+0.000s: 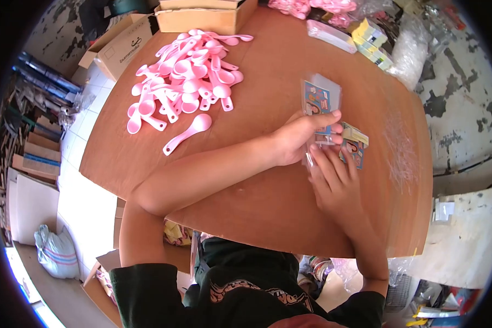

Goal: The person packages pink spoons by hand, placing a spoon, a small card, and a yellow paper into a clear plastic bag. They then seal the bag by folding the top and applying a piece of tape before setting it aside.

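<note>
My left hand [298,136] grips a clear plastic bag [336,90] with a blue printed card [317,98] showing through it, the thumb lying across the front. At the bag's lower end, the fingers of my right hand [336,183] are bent in and close on the plastic. Right beside those fingers, more printed cards [356,156] lie on the wooden table [257,191], partly covered by my hand. Left of my left forearm, a single pink spoon [188,134] rests apart from a large heap of pink spoons [186,74].
Thin clear plastic strips [402,147] are scattered along the table's right side. At the back stand a cardboard box [197,19], a clear-wrapped pink pack [331,35], yellow-and-white boxes [372,41] and a bundle of clear plastic [413,54]. Another carton [123,46] is beyond the left edge.
</note>
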`<state>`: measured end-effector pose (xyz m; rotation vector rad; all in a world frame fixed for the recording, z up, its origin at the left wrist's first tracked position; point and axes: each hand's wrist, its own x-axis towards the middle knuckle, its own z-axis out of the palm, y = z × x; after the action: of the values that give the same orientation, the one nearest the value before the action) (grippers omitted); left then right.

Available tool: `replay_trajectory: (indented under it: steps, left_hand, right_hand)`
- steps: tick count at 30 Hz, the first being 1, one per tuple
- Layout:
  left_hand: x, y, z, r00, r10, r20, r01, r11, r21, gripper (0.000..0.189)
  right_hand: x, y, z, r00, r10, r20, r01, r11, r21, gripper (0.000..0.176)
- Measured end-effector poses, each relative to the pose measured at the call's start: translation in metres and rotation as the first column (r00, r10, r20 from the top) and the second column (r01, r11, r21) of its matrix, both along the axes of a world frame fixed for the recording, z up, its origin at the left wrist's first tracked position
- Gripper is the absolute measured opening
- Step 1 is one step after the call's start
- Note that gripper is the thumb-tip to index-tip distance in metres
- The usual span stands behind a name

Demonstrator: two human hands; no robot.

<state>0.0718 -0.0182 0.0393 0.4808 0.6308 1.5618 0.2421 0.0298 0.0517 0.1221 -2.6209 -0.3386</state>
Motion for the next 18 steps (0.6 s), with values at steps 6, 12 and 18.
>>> replay_trajectory:
  steps: [6,12,18]
  left_hand:
    - [-0.034,0.013,-0.017,0.988,0.088,0.124,-0.085,0.996,-0.034,0.033]
    - [-0.037,0.017,-0.036,0.990,-0.134,0.030,0.126,0.973,0.195,0.044]
    - [-0.040,0.018,-0.033,0.993,-0.025,0.112,0.016,0.997,0.080,0.041]
  right_hand:
    - [-0.027,-0.034,0.033,0.932,0.275,-0.237,-0.280,0.960,0.009,0.022]
    - [-0.185,0.019,0.052,0.952,0.209,-0.223,-0.279,0.895,-0.349,0.021]
    - [-0.347,0.094,0.013,0.948,0.279,-0.154,-0.310,0.920,-0.240,0.032]
